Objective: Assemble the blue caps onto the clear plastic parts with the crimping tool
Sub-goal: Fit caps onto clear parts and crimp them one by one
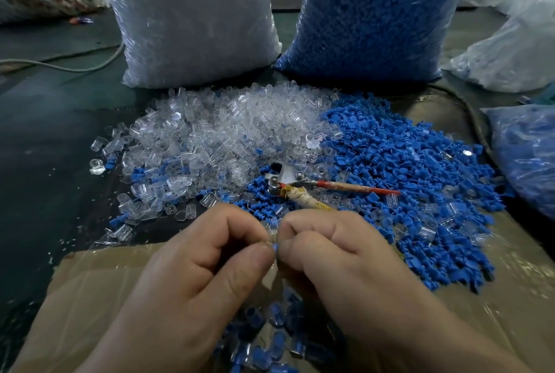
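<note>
— Hands meet at mid-frame: our left hand point(192, 270) and right hand point(339, 261) curl their fingers and together pinch a blue cap point(274, 247) at the fingertips.
— Containers?
— We see a bag of clear parts point(192, 12) and a bag of blue caps point(375, 12) standing behind. The cardboard box point(90, 282) beneath us holds capped pieces point(270, 336).
— Around?
— A clear pile point(228, 129) touches a blue pile point(405, 168). The crimping tool point(300, 186) lies on them, just beyond our knuckles.

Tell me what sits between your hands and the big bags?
Head view: piles of clear parts and blue caps, with the tool lying on them.
</note>
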{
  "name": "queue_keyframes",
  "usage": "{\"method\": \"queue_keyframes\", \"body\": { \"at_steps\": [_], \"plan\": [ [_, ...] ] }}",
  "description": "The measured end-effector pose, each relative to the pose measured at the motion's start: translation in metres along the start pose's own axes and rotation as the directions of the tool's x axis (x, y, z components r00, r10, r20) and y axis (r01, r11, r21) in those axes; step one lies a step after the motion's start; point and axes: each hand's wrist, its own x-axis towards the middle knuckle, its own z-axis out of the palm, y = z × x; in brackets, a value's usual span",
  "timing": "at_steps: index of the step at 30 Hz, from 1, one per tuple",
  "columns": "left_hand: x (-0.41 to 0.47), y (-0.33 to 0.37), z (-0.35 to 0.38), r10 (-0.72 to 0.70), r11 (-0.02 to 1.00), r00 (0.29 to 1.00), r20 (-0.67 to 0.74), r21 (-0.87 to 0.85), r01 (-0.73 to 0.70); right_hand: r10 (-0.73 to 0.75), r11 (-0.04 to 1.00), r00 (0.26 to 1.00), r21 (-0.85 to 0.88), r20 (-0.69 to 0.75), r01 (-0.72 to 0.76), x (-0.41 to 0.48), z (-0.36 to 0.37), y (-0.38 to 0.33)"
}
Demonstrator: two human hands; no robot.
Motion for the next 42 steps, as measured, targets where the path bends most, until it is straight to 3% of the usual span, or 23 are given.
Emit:
{"method": "queue_keyframes", "body": {
  "at_steps": [2,3,5,7,11,14,18,20,25,35,42],
  "plan": [
    [0.0,0.002,-0.004,0.019,0.994,1.0,-0.014,0.111,-0.018,0.033,0.998,0.999,-0.045,0.017,-0.032,0.0,-0.004,0.001],
    [0.0,0.003,-0.007,0.005,0.984,0.999,-0.045,0.179,0.004,-0.008,0.987,1.0,-0.161,-0.026,0.004,0.001,-0.004,0.003],
    [0.001,0.004,-0.012,-0.027,0.934,0.992,-0.125,0.351,0.07,-0.132,0.887,0.985,-0.458,-0.114,0.066,0.002,-0.005,0.009],
    [0.003,0.005,-0.013,-0.062,0.844,0.99,-0.125,0.523,0.119,-0.189,0.74,0.976,-0.669,-0.112,0.066,0.002,-0.006,0.011],
    [0.004,0.003,-0.006,-0.089,0.743,0.996,-0.018,0.665,0.078,-0.195,0.593,0.979,-0.803,-0.067,0.063,0.009,-0.003,0.02],
    [0.004,0.005,-0.003,-0.087,0.753,0.995,0.04,0.657,0.039,-0.205,0.549,0.977,-0.833,-0.052,0.071,0.016,0.001,0.022],
    [0.007,-0.001,-0.006,-0.062,0.76,0.981,-0.183,0.629,0.165,-0.171,0.497,0.985,-0.862,0.015,0.099,0.023,0.006,0.022],
    [0.009,-0.006,-0.006,-0.096,0.716,0.969,-0.227,0.66,0.226,-0.165,0.503,0.986,-0.856,0.038,0.118,0.024,0.005,0.023],
    [0.013,-0.008,-0.002,-0.127,0.579,0.978,-0.166,0.788,0.209,-0.2,0.555,0.978,-0.816,0.056,0.16,0.025,0.005,0.021],
    [0.014,-0.009,-0.001,-0.137,0.645,0.975,-0.175,0.732,0.222,-0.171,0.592,0.984,-0.803,-0.048,0.064,0.025,0.009,0.025],
    [0.014,-0.008,0.003,-0.088,0.583,0.988,-0.128,0.797,0.155,-0.141,0.63,0.989,-0.775,-0.054,0.047,0.023,0.009,0.021]
  ]
}}
